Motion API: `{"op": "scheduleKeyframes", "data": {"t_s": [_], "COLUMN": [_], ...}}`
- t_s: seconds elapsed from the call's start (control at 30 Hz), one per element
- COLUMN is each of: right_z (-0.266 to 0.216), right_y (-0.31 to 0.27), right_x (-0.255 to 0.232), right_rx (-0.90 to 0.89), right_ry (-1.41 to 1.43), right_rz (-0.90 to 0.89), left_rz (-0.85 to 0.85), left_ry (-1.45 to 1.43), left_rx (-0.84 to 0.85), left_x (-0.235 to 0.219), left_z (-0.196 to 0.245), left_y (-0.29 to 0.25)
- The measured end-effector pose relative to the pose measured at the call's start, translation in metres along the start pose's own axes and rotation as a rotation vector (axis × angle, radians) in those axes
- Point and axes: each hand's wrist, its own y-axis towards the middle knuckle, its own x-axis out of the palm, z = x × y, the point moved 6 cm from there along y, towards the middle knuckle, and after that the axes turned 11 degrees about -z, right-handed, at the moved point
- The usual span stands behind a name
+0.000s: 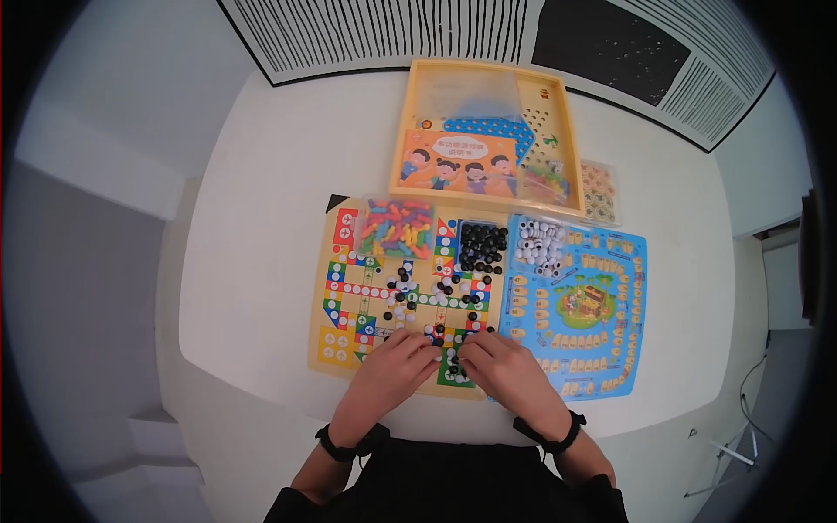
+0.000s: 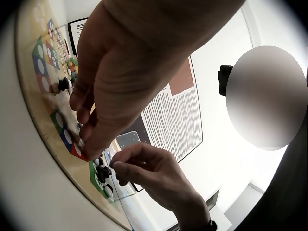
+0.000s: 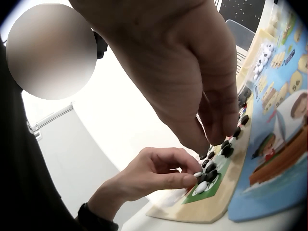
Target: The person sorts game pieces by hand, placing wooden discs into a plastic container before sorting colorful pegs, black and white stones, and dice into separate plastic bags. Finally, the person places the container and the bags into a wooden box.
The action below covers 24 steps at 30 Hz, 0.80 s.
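Small round black and white game pieces (image 1: 398,297) lie scattered over a colourful flying-chess board (image 1: 349,305) in the head view. My left hand (image 1: 394,370) is low over the board's near edge. In the right wrist view, its thumb and index finger pinch a white game piece (image 3: 198,174) beside a cluster of black pieces (image 3: 211,168). My right hand (image 1: 510,375) is just to the right, fingers bent down over the board's green corner. In the left wrist view its thumb and index tip come together; I cannot tell whether a piece is between them.
Behind the scattered pieces stand clear boxes of coloured pegs (image 1: 397,228), black pieces (image 1: 481,247) and white pieces (image 1: 540,244). A blue game board (image 1: 610,305) lies on the right. Farther back is a yellow wooden tray (image 1: 571,148) with an orange booklet (image 1: 458,161).
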Motion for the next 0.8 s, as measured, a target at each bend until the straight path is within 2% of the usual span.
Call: {"op": "scheduleKeyframes", "data": {"t_s": [0.07,0.13,0.23,0.37,0.47,0.53,0.67,0.7,0.73,0.77,0.8], "right_z": [-0.005,-0.008,-0.012,-0.014,-0.009,-0.002,0.034,0.046,0.054,0.055,0.058], "right_y": [0.007,0.012,0.013,0.018,0.017,0.013,0.002,-0.002,-0.004,-0.002,-0.003], "right_x": [0.002,0.013,0.019,0.025,0.021,0.001,-0.052,-0.069,-0.081,-0.085,-0.094], "right_rx": [-0.052,-0.057,-0.023,0.035,0.03,0.062,0.154,0.22,0.283,0.275,0.294], "right_ry": [0.008,-0.045,-0.105,-0.192,-0.166,0.014,0.221,0.207,0.191,0.181,0.121], "right_rz": [0.06,0.013,-0.027,-0.044,-0.008,0.056,0.156,0.255,0.356,0.351,0.471], "left_rz": [-0.017,-0.035,0.04,0.146,0.172,0.176,0.224,0.225,0.236,0.24,0.249], "left_ry": [-0.008,-0.012,-0.008,-0.025,-0.014,-0.003,-0.041,-0.023,-0.023,-0.013,0.0], "left_rx": [-0.009,-0.018,-0.02,-0.109,-0.115,-0.11,0.043,0.111,0.109,0.184,0.258], "left_x": [0.002,0.003,-0.005,-0.02,-0.024,-0.025,-0.037,-0.039,-0.041,-0.042,-0.044], "left_z": [-0.001,-0.004,-0.01,-0.02,-0.019,-0.016,0.008,0.016,0.019,0.027,0.036], "left_y": [0.0,-0.002,-0.007,-0.008,-0.004,0.001,0.03,0.041,0.055,0.068,0.08]}}
